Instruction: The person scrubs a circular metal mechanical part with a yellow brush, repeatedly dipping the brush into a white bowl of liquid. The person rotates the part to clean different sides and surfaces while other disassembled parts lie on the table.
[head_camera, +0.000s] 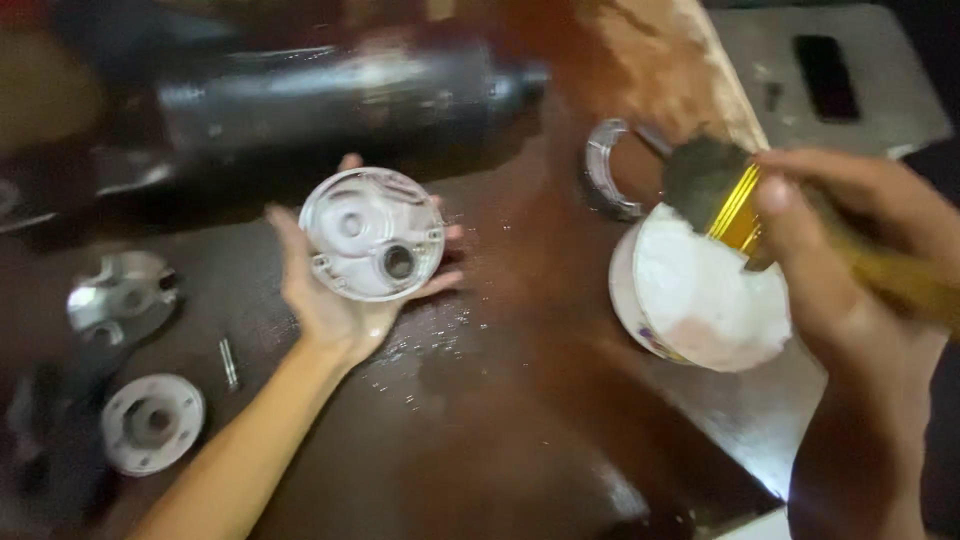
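1. Nearest the camera, the right hand (840, 260) fills the right edge, blurred; its forearm is cut off by the bottom of the frame. Its fingers (790, 215) are curled and pressed together around the yellow handle of a paintbrush with a dark bristle head (705, 180). The far end of the handle runs out of view on the right.
2. The bristles sit at the upper rim of a round white tub holding a pale, smooth substance (700, 295), which stands on the dark, wet-looking worktop (500, 430). Whether the bristles touch the contents is hard to tell.
3. The left hand (335, 300) lies palm up near the middle, fingers spread beneath a round, cast silver-grey metal cover with a central hole and raised ribs (372, 233). The cover rests on the palm and fingertips, hiding most of the fingers.
4. Small bright droplets or flecks (430, 340) are scattered on the worktop just beside that wrist.
5. At the left lie two more round metal flanges, one near (152, 422) and one farther (122, 298), with a short metal pin (228, 362) between them and the forearm; all are smeared by blur.
6. Beyond the tub, a curved grey metal ring piece (605, 170) is partly hidden.
7. Farthest back, a long dark cylindrical metal housing (340, 95) lies across the top, its left end lost in shadow.
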